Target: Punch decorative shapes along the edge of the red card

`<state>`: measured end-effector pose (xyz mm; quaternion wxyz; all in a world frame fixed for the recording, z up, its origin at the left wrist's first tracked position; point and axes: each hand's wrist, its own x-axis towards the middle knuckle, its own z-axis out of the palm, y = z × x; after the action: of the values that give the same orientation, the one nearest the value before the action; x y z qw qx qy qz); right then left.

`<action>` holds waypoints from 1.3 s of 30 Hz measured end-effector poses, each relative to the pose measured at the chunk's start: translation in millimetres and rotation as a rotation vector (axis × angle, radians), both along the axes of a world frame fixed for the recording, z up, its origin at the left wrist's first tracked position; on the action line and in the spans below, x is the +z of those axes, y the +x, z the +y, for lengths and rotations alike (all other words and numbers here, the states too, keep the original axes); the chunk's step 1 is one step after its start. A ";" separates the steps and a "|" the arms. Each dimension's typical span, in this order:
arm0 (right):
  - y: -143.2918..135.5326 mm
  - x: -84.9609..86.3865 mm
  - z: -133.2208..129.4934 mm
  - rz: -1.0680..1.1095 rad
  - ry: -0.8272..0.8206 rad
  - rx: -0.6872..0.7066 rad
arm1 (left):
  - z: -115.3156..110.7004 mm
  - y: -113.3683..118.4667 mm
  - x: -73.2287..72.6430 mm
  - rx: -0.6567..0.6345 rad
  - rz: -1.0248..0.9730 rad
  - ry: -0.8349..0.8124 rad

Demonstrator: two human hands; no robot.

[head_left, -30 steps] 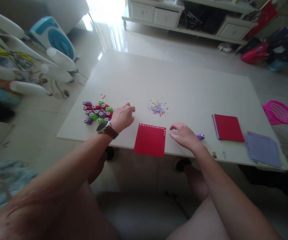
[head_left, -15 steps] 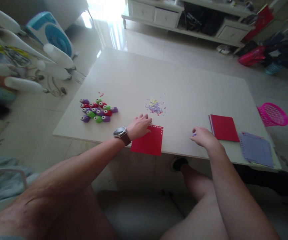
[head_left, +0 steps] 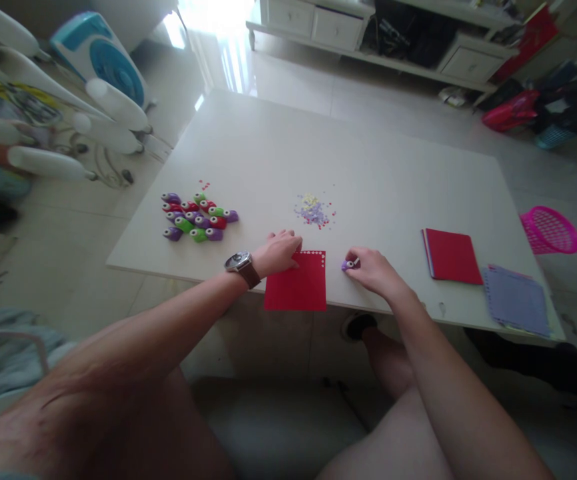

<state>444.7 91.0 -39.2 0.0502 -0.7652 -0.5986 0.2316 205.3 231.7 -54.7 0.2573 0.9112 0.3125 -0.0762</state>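
A red sheet point(head_left: 295, 287) with punched holes along its top edge and upper right side lies at the table's near edge, overhanging it. My left hand point(head_left: 279, 253) rests on the sheet's upper left corner, fingers spread. Just right of the sheet, my right hand point(head_left: 368, 267) grips a small purple punch point(head_left: 348, 265) between thumb and fingers. Beyond the sheet is a scatter of purple, yellow and red paper bits point(head_left: 314, 212). Several purple, green and red punches point(head_left: 193, 219) stand grouped at the left.
On the white table point(head_left: 368, 173), a stack of red sheets point(head_left: 452, 257) and a pile of punched purple sheets point(head_left: 517, 300) lie at the right. A pink basket point(head_left: 551, 230) stands beyond the right edge. A small metallic item point(head_left: 442, 308) lies near the front edge.
My right hand has moved left toward the red sheet with the purple punch in it. My left hand stays on the sheet's corner.
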 end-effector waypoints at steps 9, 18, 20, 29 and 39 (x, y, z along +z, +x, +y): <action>-19.5 1.6 3.5 0.047 0.159 0.076 | 3.7 2.2 3.9 0.014 -0.054 -0.120; -20.8 1.1 3.1 0.011 0.248 0.092 | 10.9 5.6 -4.0 0.054 -0.140 -0.221; -20.7 0.7 3.0 -0.002 0.249 0.089 | 11.3 5.4 -4.7 0.055 -0.149 -0.224; -21.3 -0.8 2.9 -0.025 0.250 0.101 | 11.4 6.2 -3.8 0.059 -0.136 -0.220; -20.8 -1.3 2.5 -0.044 0.253 0.099 | 11.5 6.2 -4.1 0.070 -0.135 -0.217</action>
<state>424.0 93.5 -40.5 0.1216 -0.7271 -0.6610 0.1397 211.6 243.2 -58.8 0.3775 0.8696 0.3160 -0.0392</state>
